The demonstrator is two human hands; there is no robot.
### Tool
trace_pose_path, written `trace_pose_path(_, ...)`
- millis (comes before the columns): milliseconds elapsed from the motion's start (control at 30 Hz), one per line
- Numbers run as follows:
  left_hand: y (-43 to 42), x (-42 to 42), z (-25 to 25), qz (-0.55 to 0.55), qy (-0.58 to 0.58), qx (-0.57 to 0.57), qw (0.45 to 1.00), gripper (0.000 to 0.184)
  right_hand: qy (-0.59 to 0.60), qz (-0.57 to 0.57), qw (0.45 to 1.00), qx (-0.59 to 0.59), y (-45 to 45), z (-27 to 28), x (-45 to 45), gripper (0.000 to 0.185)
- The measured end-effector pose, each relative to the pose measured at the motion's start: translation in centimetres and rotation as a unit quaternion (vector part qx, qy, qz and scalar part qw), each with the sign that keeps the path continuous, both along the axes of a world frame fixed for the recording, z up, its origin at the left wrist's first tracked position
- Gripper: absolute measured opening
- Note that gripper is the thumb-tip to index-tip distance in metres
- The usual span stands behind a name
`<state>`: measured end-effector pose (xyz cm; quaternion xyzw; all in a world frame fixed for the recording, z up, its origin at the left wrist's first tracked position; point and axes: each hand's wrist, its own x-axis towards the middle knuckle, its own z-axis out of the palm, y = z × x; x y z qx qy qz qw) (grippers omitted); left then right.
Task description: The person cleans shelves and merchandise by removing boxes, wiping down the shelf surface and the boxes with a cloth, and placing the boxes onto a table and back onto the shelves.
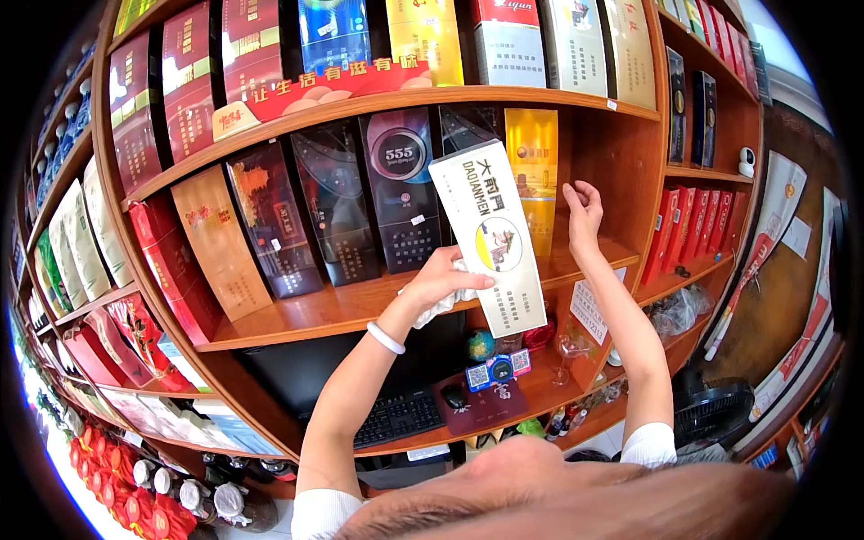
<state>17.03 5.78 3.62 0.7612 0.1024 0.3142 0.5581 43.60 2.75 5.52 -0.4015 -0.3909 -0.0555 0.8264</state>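
The white carton (499,261) was positioned in front of the shelf (315,319), directly to the right of the left hand (443,281). Its long axis ran steeply, with the top end inclined to the left and the lower end to the right. The left hand was the nearer of the two: it gripped the carton at the left edge, below mid-length, with the thumb across the printed face. A white cloth (443,306) showed beneath the same hand.

The right hand (585,214) was raised beyond the carton's right edge, apart from it, with fingers loosely bent and nothing visible in its grasp. It was located just beside the yellow carton (533,144) on the shelf; contact with that carton could not be confirmed.

The shelf was wooden and carried a row of upright dark cartons (400,198) to the left of the yellow carton. Below it, the bench (553,396) supported a keyboard (396,419) and a mouse (454,396). At the right side of the room, a black fan (715,407) was situated below the red boxes (693,225).
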Motion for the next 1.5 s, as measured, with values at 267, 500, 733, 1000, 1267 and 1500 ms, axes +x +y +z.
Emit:
trace_pose_path(267, 0.2, 0.0, 0.0, 0.004, -0.006, 0.017, 1.0, 0.051, -0.308, -0.189, 0.923, 0.134, -4.3, 12.7, -6.2, 0.038)
trace_pose_path(500, 0.3, 0.0, -0.2, 0.0, -0.014, 0.022, 1.0, 0.052, -0.287, -0.339, 0.886, -0.13, 0.0, 20.2, -7.4, 0.096)
trace_pose_path(733, 0.3, 0.0, -0.2, 0.005, -0.009, 0.035, 0.999, 0.052, -0.251, -0.322, 0.889, -0.206, 0.8, 21.2, -7.8, 0.105)
trace_pose_path(1000, 0.2, -0.1, 0.0, 0.001, 0.016, 0.04, 0.999, 0.054, -0.252, -0.35, 0.855, -0.288, 0.1, 22.1, -9.1, 0.105)
trace_pose_path(1267, -0.1, -0.2, 0.1, -0.005, -0.008, 0.025, 1.0, 0.05, -0.249, -0.364, 0.857, -0.266, 0.1, 21.8, -9.0, 0.098)
trace_pose_path(1500, 0.1, -0.1, -0.1, -0.005, -0.005, 0.029, 1.0, 0.051, -0.249, -0.378, 0.849, -0.271, -0.4, 21.6, -9.4, 0.095)
